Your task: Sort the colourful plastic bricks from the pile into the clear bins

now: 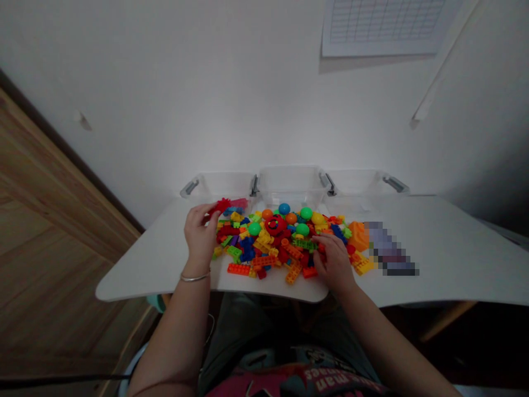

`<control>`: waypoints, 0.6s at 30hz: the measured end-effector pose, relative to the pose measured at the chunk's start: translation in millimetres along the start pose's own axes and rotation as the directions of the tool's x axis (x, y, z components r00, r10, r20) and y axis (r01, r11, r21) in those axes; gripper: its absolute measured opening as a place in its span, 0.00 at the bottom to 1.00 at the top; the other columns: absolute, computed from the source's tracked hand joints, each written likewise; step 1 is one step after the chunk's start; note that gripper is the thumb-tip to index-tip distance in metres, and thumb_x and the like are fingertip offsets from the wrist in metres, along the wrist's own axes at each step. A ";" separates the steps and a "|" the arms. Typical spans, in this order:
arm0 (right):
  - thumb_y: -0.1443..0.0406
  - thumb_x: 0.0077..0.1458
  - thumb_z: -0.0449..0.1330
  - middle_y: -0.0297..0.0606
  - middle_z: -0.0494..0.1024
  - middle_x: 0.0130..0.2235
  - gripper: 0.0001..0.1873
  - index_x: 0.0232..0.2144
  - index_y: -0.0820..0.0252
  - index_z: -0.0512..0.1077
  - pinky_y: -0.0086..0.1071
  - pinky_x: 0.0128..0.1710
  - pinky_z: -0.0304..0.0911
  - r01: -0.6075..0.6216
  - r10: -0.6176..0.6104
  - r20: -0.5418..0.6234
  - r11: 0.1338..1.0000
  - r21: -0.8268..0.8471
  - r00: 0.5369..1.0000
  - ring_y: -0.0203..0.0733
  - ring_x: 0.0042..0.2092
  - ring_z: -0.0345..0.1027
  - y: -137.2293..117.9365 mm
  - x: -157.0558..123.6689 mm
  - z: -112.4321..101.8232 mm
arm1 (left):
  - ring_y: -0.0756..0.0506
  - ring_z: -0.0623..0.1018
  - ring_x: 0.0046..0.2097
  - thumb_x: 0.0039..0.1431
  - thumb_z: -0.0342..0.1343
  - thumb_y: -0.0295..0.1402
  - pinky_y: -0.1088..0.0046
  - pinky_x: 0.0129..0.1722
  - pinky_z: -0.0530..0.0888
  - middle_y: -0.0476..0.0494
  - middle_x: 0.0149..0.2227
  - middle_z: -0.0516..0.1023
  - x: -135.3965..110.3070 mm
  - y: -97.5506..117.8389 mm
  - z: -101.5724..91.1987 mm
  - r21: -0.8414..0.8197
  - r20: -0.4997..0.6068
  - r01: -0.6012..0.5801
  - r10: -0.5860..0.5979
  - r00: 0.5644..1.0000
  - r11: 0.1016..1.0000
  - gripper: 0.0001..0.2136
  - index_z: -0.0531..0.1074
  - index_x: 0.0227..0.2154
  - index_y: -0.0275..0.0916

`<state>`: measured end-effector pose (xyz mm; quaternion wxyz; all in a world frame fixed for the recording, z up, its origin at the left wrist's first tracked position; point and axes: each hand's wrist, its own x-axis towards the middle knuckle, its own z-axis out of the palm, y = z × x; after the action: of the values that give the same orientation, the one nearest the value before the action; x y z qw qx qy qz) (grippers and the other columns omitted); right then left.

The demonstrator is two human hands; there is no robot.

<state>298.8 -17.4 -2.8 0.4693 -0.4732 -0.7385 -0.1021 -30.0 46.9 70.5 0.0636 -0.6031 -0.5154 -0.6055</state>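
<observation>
White table (454, 264), three clear plastic bins (291, 184) along its far edge. Pile of toy bricks and balls (268, 245) runs left-right between both hands. Left hand (201, 231) pinches a red spiky block (221, 207) at the pile's far-left corner; right hand (334, 262) sits curled on the pile's right side, grip unclear.

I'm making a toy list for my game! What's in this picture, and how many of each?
boxes: three, see-through, along the table's back edge
table: one, white, under everything
blocks: too many to count, many colours, heaped mid-table
balls: about seven, green, orange, blue, yellow, among the blocks
spiky toy: one, red, at the left hand's fingertips
blurry thing: one, purplish, right of the blocks
paper: one, white, on the wall
bracelet: one, silver, on the left wrist
left hand: one, beside the blocks
right hand: one, on the blocks
</observation>
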 end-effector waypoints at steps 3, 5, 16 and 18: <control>0.69 0.55 0.54 0.44 0.77 0.44 0.16 0.47 0.58 0.69 0.50 0.51 0.67 -0.006 0.006 0.002 1.000 0.015 1.000 0.50 0.51 0.68 0.2 0.0 0.1 | 0.47 0.76 0.45 0.58 0.57 0.33 0.68 0.45 0.76 0.45 0.42 0.78 28.8 0.5 9.9 -0.039 -0.114 0.016 -0.020 0.993 0.999 0.08 0.77 0.39 0.40; 0.69 0.55 0.54 0.45 0.77 0.44 0.16 0.47 0.59 0.69 0.50 0.51 0.67 -0.004 0.004 0.006 1.000 0.014 1.000 0.51 0.51 0.68 0.6 -0.1 0.1 | 0.46 0.76 0.48 0.58 0.57 0.32 0.68 0.47 0.76 0.44 0.44 0.79 49.2 -2.8 17.1 -0.028 -0.108 0.014 -0.017 0.994 0.999 0.08 0.78 0.40 0.40; 0.69 0.56 0.54 0.45 0.76 0.44 0.15 0.47 0.59 0.69 0.51 0.51 0.66 -0.011 0.011 0.023 1.000 0.001 1.000 0.51 0.50 0.67 1.7 -1.9 2.6 | 0.45 0.78 0.41 0.56 0.58 0.32 0.71 0.43 0.72 0.42 0.40 0.82 94.4 -29.8 57.2 0.257 0.408 0.137 -0.236 0.882 0.957 0.11 0.80 0.40 0.38; 0.69 0.56 0.54 0.45 0.77 0.44 0.15 0.47 0.59 0.69 0.51 0.51 0.67 -0.004 0.004 0.024 1.000 0.000 1.000 0.52 0.50 0.67 2.4 -2.1 3.6 | 0.44 0.79 0.42 0.57 0.57 0.36 0.71 0.41 0.72 0.42 0.40 0.83 95.1 -28.4 59.0 0.366 0.483 0.089 -0.271 0.833 0.926 0.11 0.80 0.40 0.40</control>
<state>298.8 -15.1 -7.1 0.4604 -0.4758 -0.7433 -0.0956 -35.8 153.1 115.3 -0.0381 -0.6739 -0.6617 -0.3265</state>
